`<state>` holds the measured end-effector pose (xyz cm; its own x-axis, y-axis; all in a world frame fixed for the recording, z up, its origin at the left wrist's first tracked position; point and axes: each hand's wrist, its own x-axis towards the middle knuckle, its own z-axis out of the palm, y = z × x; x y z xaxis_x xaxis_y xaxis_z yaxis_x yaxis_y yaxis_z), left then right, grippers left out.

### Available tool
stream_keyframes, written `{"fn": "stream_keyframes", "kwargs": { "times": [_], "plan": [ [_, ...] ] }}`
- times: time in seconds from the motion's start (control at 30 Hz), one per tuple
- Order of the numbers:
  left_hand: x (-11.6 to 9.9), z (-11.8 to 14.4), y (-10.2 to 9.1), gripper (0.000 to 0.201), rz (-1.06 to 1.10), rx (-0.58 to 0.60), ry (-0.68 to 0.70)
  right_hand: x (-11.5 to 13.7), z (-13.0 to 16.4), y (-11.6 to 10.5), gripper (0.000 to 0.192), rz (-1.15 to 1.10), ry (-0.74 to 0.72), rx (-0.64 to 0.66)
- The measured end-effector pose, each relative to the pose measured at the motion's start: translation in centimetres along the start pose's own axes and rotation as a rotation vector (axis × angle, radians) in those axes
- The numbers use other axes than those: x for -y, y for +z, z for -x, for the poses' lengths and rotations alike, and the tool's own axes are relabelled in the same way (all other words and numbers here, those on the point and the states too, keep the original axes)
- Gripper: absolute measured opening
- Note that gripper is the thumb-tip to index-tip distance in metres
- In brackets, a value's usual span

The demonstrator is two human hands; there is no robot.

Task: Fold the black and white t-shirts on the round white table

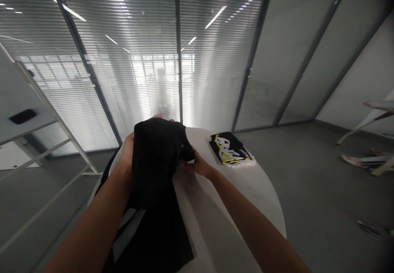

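Note:
A black garment (156, 154) is raised in a bunch above the round white table (264, 191). Its lower part hangs and spreads toward me, with a light grey patch (131, 228) showing on or beside it. My left hand (127, 148) is closed on the bunch from the left; most of its fingers are hidden behind the cloth, and some tips show over the top. On the other side, my right hand (198, 164) pinches the garment's right edge, near a curved opening. What kind of garment it is, I cannot tell. To the right lies a folded black cloth (230, 148) with white and yellow print.
Glass walls with blinds (212, 80) stand behind the table. At the left is a whiteboard (24, 96) on a white metal frame (70, 139). Far right, table or chair legs (353, 127) and a striped shoe-like item (366, 160) are on the grey floor (314, 195).

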<state>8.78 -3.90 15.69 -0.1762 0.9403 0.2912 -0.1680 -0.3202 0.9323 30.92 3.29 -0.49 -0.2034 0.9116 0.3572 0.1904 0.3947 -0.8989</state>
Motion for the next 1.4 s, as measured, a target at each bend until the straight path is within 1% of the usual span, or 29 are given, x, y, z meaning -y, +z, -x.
{"fn": "stream_keyframes", "kwargs": {
  "times": [0.03,0.1,0.13,0.17,0.23,0.27,0.37,0.43,0.5,0.53,0.6,0.67,0.73,0.77,0.83,0.87,0.9,1.0,1.03,1.1,1.17,1.23,1.3,1.37,1.4],
  "plan": [
    [-0.4,-0.1,-0.1,0.043,-0.052,0.005,0.003,0.5,-0.3,0.0,0.077,0.031,-0.027,0.055],
    [-1.2,-0.6,-0.7,0.046,-0.148,0.006,0.012,1.3,-0.5,-0.6,0.052,0.127,-0.008,0.123],
    [-1.6,-0.8,-1.2,0.048,-0.198,-0.002,0.02,1.6,-0.6,-1.2,0.041,0.155,0.015,0.131],
    [-2.1,-1.0,-1.8,0.05,-0.246,-0.007,0.025,1.8,-0.5,-2.2,0.035,0.165,0.035,0.121],
    [-3.0,-1.2,-3.2,0.051,-0.301,-0.005,0.025,2.3,-0.6,-4.5,0.035,0.126,0.047,0.055],
    [-3.4,-1.2,-4.0,0.05,-0.294,0.009,0.017,2.5,-0.6,-5.9,0.037,0.091,0.042,0.003],
    [-3.3,-0.9,-6.0,0.041,-0.172,0.092,-0.045,4.0,-0.9,-9.7,0.037,0.03,0.015,-0.168],
    [-2.3,-0.5,-6.9,0.041,-0.146,0.162,-0.099,5.4,-1.0,-11.5,0.035,0.081,-0.034,-0.236],
    [-0.6,-0.2,-7.2,0.047,-0.23,0.256,-0.142,6.9,-1.0,-12.6,0.032,0.193,-0.112,-0.26],
    [0.4,-0.1,-7.2,0.051,-0.318,0.3,-0.147,7.6,-0.9,-12.9,0.03,0.262,-0.152,-0.253],
    [2.4,0.2,-6.9,0.054,-0.589,0.379,-0.15,8.7,-0.5,-13.3,0.027,0.419,-0.215,-0.23],
    [4.4,0.4,-6.3,0.042,-0.912,0.423,-0.104,9.2,0.0,-13.4,0.026,0.595,-0.249,-0.213],
    [6.0,0.5,-5.8,0.025,-1.129,0.418,0.002,9.2,0.6,-13.5,0.026,0.75,-0.272,-0.218],
    [6.7,0.5,-5.6,0.028,-1.174,0.402,0.063,9.1,0.9,-13.5,0.025,0.801,-0.288,-0.217],
    [7.5,0.3,-5.6,0.052,-1.207,0.337,0.15,8.6,1.6,-13.7,0.023,0.839,-0.332,-0.188],
    [7.8,0.2,-5.7,0.059,-1.227,0.302,0.163,8.3,1.9,-13.9,0.021,0.836,-0.359,-0.163],
    [7.9,0.0,-5.9,0.059,-1.258,0.286,0.154,8.1,2.3,-14.1,0.02,0.827,-0.384,-0.137],
    [7.5,-0.4,-6.9,0.028,-1.337,0.316,0.044,7.4,3.5,-14.9,0.017,0.816,-0.416,-0.085],
    [7.3,-0.5,-7.2,0.023,-1.337,0.332,0.01,7.2,4.0,-15.1,0.018,0.824,-0.407,-0.065],
    [6.8,-0.6,-7.8,0.021,-1.296,0.33,-0.018,6.7,4.9,-15.5,0.021,0.853,-0.356,-0.034],
    [6.4,-0.6,-8.4,0.02,-1.245,0.291,-0.016,6.1,5.5,-15.6,0.021,0.901,-0.254,-0.064],
    [6.3,-0.6,-8.8,0.021,-1.212,0.259,-0.024,5.4,5.7,-15.4,0.02,0.917,-0.103,-0.161],
    [6.2,-0.9,-8.9,0.023,-1.212,0.231,-0.029,4.6,5.3,-14.9,0.024,0.842,0.049,-0.267],
    [6.1,-1.2,-8.6,0.025,-1.24,0.217,-0.035,4.1,4.6,-14.5,0.033,0.707,0.14,-0.351],
    [5.9,-1.5,-8.3,0.026,-1.252,0.215,-0.038,4.1,4.2,-14.3,0.036,0.649,0.147,-0.392]
  ]
}}
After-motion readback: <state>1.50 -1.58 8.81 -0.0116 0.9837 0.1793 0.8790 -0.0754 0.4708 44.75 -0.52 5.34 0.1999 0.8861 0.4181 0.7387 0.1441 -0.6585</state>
